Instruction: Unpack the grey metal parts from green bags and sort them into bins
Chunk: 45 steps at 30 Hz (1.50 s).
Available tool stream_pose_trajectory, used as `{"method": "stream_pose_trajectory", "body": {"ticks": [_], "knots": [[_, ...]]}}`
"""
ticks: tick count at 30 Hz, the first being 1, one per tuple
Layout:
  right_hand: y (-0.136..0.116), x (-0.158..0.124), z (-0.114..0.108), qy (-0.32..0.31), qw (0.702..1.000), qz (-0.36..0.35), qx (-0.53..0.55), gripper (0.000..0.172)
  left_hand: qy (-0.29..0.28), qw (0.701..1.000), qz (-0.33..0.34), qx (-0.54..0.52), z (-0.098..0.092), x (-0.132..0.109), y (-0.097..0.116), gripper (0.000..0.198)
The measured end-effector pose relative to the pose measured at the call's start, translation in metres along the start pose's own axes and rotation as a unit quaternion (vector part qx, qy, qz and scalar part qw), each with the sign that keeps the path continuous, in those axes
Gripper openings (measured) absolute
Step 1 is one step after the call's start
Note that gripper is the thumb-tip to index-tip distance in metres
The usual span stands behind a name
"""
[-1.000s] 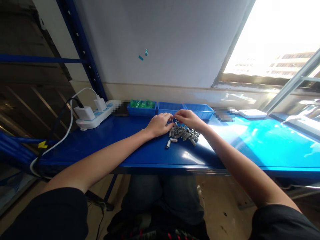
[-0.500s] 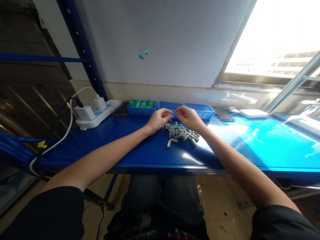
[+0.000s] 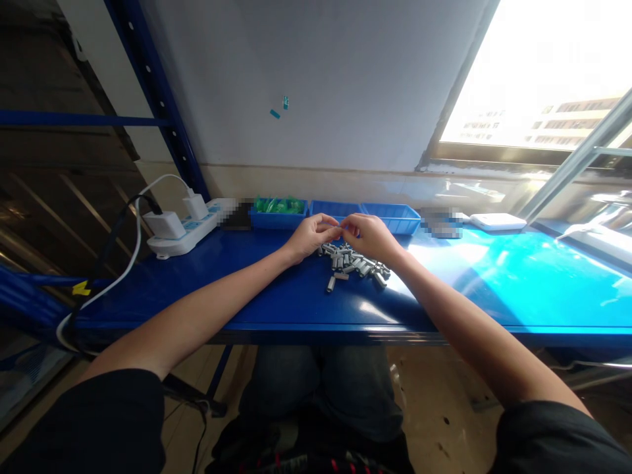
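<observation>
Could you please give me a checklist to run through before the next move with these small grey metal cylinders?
1. Left hand and right hand meet at the fingertips: ok.
2. Piece pinched between them: cannot tell, too small.
3. Pile of small grey metal cylinders lies below the hands, on the blue tabletop: ok.
4. Stray cylinder lies apart from pile: not ok.
5. Three blue plastic bins sit behind the hands: ok.

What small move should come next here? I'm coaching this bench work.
Probably press the two grips gently together, I'd judge: the left hand and right hand meet on a small grey part, both pinching it just above the pile of grey metal pieces. Finer detail is too small to tell.
</observation>
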State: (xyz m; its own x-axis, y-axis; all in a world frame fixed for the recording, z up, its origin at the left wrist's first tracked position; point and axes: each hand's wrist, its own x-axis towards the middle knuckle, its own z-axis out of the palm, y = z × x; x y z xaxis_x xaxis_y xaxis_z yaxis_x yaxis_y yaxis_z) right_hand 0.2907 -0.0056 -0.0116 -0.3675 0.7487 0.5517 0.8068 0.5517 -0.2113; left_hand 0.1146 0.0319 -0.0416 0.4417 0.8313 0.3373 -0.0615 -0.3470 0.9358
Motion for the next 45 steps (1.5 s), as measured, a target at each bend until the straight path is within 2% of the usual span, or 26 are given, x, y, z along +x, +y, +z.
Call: {"method": "stream_pose_trajectory", "body": {"ticks": [10,15,22,30,33,36,40,43,45], "knots": [[0.004,0.002,0.004,0.005,1.0,-0.013,0.011,0.023,0.011,0.998,0.05,0.033,-0.002,0.002,-0.002,0.032],[0.004,0.002,0.001,-0.011,1.0,-0.026,0.001,0.03,0.008,0.998,0.047,0.042,-0.003,0.002,-0.003,0.034],[0.002,-0.001,0.004,0.003,1.0,0.011,-0.003,0.022,0.012,0.998,0.042,0.034,0.0,0.0,0.001,0.04],[-0.002,-0.001,0.004,0.016,1.0,-0.001,-0.002,0.02,0.002,0.994,0.014,0.106,-0.001,0.0,0.003,0.046],[-0.002,0.0,0.005,0.015,1.0,0.002,-0.015,0.026,0.024,0.991,0.032,0.127,-0.002,0.001,0.001,0.038],[-0.002,0.0,0.005,0.009,1.0,0.008,-0.028,0.028,0.039,0.977,0.099,0.186,-0.003,-0.002,0.002,0.029],[-0.001,0.001,0.004,-0.009,0.999,0.006,-0.039,0.029,0.013,0.93,0.203,0.307,-0.005,-0.006,0.009,0.024],[0.0,0.002,0.003,-0.017,0.999,-0.001,-0.03,0.029,0.018,0.898,0.239,0.369,-0.006,-0.007,0.013,0.018],[0.0,0.002,0.003,-0.017,1.0,-0.002,-0.017,0.029,0.022,0.891,0.243,0.383,-0.008,-0.006,0.014,0.019]]}}
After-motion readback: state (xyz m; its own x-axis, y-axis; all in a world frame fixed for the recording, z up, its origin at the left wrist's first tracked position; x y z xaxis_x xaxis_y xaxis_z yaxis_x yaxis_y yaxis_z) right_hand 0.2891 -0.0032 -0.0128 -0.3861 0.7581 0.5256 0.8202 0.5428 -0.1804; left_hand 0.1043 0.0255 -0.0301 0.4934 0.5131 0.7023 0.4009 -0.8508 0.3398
